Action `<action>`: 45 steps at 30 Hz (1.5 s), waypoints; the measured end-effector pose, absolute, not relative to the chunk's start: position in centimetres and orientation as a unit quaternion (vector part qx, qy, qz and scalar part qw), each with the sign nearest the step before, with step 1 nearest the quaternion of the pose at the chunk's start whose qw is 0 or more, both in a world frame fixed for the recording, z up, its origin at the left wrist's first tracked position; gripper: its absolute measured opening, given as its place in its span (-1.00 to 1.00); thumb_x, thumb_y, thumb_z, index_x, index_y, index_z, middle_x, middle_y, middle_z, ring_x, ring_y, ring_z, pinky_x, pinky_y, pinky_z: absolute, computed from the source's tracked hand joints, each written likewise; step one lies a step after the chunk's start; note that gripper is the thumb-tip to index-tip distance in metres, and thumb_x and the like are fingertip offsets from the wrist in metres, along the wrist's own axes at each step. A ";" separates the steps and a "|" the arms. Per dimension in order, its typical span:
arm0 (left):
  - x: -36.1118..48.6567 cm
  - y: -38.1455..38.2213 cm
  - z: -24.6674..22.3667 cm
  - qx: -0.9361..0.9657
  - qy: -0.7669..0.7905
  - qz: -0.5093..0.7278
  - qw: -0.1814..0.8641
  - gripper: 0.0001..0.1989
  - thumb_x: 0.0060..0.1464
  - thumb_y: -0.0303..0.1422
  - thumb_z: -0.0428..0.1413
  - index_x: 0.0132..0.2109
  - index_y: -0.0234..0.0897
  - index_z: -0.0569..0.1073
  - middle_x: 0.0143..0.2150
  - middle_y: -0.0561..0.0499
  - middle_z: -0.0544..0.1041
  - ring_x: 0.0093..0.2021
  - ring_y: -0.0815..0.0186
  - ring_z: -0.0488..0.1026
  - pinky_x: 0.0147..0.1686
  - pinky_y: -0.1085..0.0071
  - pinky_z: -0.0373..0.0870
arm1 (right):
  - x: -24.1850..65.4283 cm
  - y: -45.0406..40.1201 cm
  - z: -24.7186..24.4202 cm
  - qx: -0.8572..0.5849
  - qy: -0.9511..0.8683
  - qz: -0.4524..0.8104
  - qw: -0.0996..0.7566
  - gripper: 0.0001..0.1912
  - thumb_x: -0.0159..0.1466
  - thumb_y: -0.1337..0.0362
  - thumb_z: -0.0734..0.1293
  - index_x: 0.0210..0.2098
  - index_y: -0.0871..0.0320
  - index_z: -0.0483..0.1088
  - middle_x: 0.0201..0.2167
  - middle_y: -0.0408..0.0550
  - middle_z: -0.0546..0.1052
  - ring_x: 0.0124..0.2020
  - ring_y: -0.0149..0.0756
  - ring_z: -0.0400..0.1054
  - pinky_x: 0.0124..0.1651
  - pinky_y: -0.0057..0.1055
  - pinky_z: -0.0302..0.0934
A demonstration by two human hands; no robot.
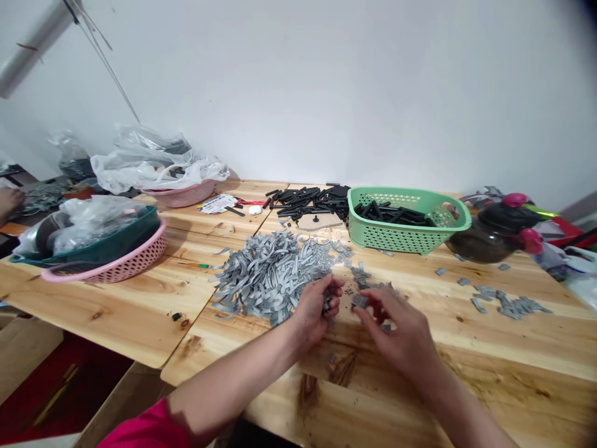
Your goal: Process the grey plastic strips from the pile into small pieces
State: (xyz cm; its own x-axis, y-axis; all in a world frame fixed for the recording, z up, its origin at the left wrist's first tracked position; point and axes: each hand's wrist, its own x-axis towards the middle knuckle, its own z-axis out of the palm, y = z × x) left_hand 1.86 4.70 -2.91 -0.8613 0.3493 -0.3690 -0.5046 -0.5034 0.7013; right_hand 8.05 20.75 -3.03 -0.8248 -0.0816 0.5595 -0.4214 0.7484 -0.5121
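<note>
A large heap of grey strips lies on the wooden table, just left of and behind my left hand. That hand is curled closed, with small dark grey pieces showing between its fingers. To its right, my right hand pinches a small grey piece between thumb and fingertips, a little above the table. More grey bits lie behind and beneath the right hand. Several flat grey pieces are scattered farther right.
A green basket of black sticks stands behind my hands, beside loose black sticks. Pink baskets with plastic bags are at left. A dark glass jar stands right. Another person's hand shows far left.
</note>
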 end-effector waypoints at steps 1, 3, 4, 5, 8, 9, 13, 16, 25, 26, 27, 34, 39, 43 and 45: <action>1.9 4.7 -3.0 -0.088 0.434 0.862 0.246 -0.74 0.02 -0.26 0.18 -0.34 -0.44 0.43 -0.51 0.08 0.31 -0.66 0.60 0.08 -0.69 0.61 -0.15 | 8.2 20.1 -3.1 0.153 -0.897 0.330 0.250 -0.76 0.32 0.20 0.27 -0.07 0.16 0.41 -0.32 -0.02 0.51 -0.43 -0.35 0.37 -0.39 -0.47 0.25; 2.0 4.8 -3.1 -0.088 0.435 0.861 0.249 -0.73 0.02 -0.25 0.19 -0.34 -0.44 0.43 -0.50 0.07 0.31 -0.66 0.60 0.09 -0.68 0.61 -0.14 | 8.2 20.3 -3.3 0.127 -0.897 0.324 0.271 -0.81 0.33 0.24 0.26 -0.11 0.15 0.41 -0.30 -0.03 0.52 -0.39 -0.34 0.40 -0.33 -0.46 0.26; 2.0 4.8 -3.1 -0.089 0.435 0.859 0.254 -0.73 0.03 -0.25 0.19 -0.34 -0.44 0.43 -0.50 0.07 0.31 -0.65 0.60 0.09 -0.68 0.61 -0.14 | 8.0 21.0 -3.3 0.095 -0.898 0.317 0.290 -0.85 0.34 0.24 0.25 -0.18 0.14 0.42 -0.31 -0.05 0.52 -0.38 -0.34 0.40 -0.30 -0.45 0.26; 1.9 4.8 -3.1 -0.091 0.435 0.858 0.258 -0.73 0.03 -0.25 0.18 -0.34 -0.45 0.43 -0.50 0.07 0.31 -0.65 0.60 0.09 -0.68 0.61 -0.14 | 7.7 22.0 -3.4 0.055 -0.898 0.311 0.306 -0.86 0.33 0.23 0.26 -0.25 0.14 0.42 -0.34 -0.07 0.52 -0.39 -0.34 0.40 -0.30 -0.44 0.25; 1.8 4.7 -3.4 -0.102 0.435 0.857 0.258 -0.73 0.03 -0.25 0.18 -0.35 -0.44 0.43 -0.50 0.07 0.31 -0.64 0.60 0.10 -0.68 0.61 -0.13 | 7.1 24.2 -3.5 0.018 -0.909 0.308 0.281 -0.86 0.30 0.20 0.30 -0.28 0.13 0.44 -0.40 -0.09 0.51 -0.48 -0.36 0.35 -0.37 -0.44 0.22; 1.8 4.7 -3.5 -0.107 0.433 0.858 0.256 -0.74 0.03 -0.26 0.18 -0.36 -0.44 0.43 -0.51 0.07 0.31 -0.64 0.59 0.11 -0.68 0.61 -0.12 | 7.1 24.3 -3.5 0.049 -0.918 0.307 0.247 -0.86 0.30 0.20 0.30 -0.23 0.12 0.45 -0.36 -0.09 0.52 -0.45 -0.35 0.36 -0.36 -0.44 0.23; 1.5 4.7 -3.7 -0.133 0.413 0.864 0.257 -0.78 0.07 -0.31 0.13 -0.36 -0.46 0.45 -0.53 0.07 0.30 -0.64 0.57 0.14 -0.69 0.62 -0.08 | 7.7 21.1 -3.6 0.215 -0.940 0.232 0.126 -0.85 0.29 0.30 0.30 -0.16 0.07 0.47 -0.11 -0.02 0.49 -0.13 -0.21 0.39 -0.13 -0.36 0.27; 1.3 4.6 -3.4 -0.162 0.396 0.865 0.262 -0.80 0.08 -0.38 0.08 -0.37 -0.48 0.46 -0.52 0.04 0.30 -0.62 0.55 0.19 -0.69 0.63 -0.02 | 8.1 19.2 -3.5 0.253 -0.943 0.193 0.097 -0.84 0.31 0.38 0.24 -0.33 0.14 0.45 -0.18 -0.02 0.50 -0.14 -0.21 0.38 -0.14 -0.36 0.26; 1.4 4.6 -2.8 -0.166 0.381 0.862 0.290 -0.82 0.00 -0.46 -0.01 -0.40 -0.50 0.46 -0.52 0.00 0.32 -0.64 0.54 0.18 -0.74 0.63 -0.10 | 6.6 28.7 -3.0 -0.108 -0.949 0.074 0.285 -0.70 0.25 0.18 0.33 -0.10 0.21 0.46 -0.20 0.11 0.53 -0.37 -0.12 0.42 -0.38 -0.32 0.18; 1.5 4.6 -2.8 -0.167 0.379 0.862 0.293 -0.81 0.00 -0.45 0.00 -0.40 -0.49 0.46 -0.53 0.01 0.32 -0.65 0.54 0.17 -0.74 0.63 -0.11 | 6.7 28.3 -3.0 -0.078 -0.947 0.093 0.299 -0.70 0.26 0.17 0.33 -0.08 0.21 0.46 -0.17 0.12 0.52 -0.36 -0.14 0.42 -0.37 -0.32 0.20; 1.6 4.7 -2.9 -0.166 0.377 0.861 0.298 -0.81 0.00 -0.43 0.01 -0.40 -0.49 0.46 -0.53 0.01 0.32 -0.64 0.54 0.18 -0.73 0.63 -0.10 | 6.8 27.4 -2.9 -0.023 -0.943 0.135 0.304 -0.71 0.28 0.16 0.31 -0.08 0.19 0.45 -0.18 0.09 0.52 -0.35 -0.18 0.42 -0.34 -0.34 0.22; 2.6 5.5 -3.7 -0.170 0.390 0.862 0.275 -0.85 -0.07 -0.38 0.13 -0.39 -0.44 0.47 -0.50 0.01 0.39 -0.54 0.46 0.32 -0.56 0.57 0.20 | 8.6 18.0 -2.8 0.284 -0.859 0.385 0.185 -0.84 0.33 0.33 0.28 -0.11 0.10 0.44 -0.18 -0.02 0.51 -0.14 -0.27 0.41 -0.11 -0.40 0.28; 2.9 5.4 -3.7 -0.103 0.414 0.849 0.310 -0.82 -0.06 -0.34 0.20 -0.37 -0.41 0.44 -0.50 0.08 0.34 -0.65 0.58 0.12 -0.70 0.59 -0.20 | 8.2 18.9 -2.4 0.089 -0.792 0.590 0.132 -0.88 0.30 0.23 0.33 -0.32 0.13 0.43 -0.46 -0.14 0.46 -0.51 -0.45 0.32 -0.46 -0.55 0.21; 3.0 5.0 -2.9 -0.065 0.435 0.833 0.335 -0.67 -0.04 -0.18 0.25 -0.31 -0.42 0.46 -0.47 0.10 0.32 -0.68 0.64 -0.01 -0.69 0.56 -0.30 | 7.7 21.0 -2.4 -0.017 -0.697 0.704 0.139 -0.79 0.24 0.13 0.39 -0.33 0.15 0.40 -0.54 -0.20 0.37 -0.62 -0.52 0.19 -0.57 -0.58 0.14; 3.1 4.9 -2.4 -0.028 0.456 0.826 0.330 -0.61 -0.04 -0.11 0.26 -0.29 -0.42 0.48 -0.45 0.10 0.33 -0.68 0.64 -0.01 -0.69 0.54 -0.28 | 7.7 21.4 -2.5 -0.023 -0.701 0.697 0.152 -0.79 0.24 0.13 0.40 -0.33 0.15 0.41 -0.56 -0.21 0.36 -0.60 -0.52 0.20 -0.54 -0.58 0.15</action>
State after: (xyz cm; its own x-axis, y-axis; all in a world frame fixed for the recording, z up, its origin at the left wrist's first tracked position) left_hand 3.08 4.90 -2.44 -0.7809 0.5188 -0.3478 -0.5706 -0.3662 0.7350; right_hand 7.68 21.39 -2.45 -0.9527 0.2440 0.1813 -0.1799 0.0283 -0.9833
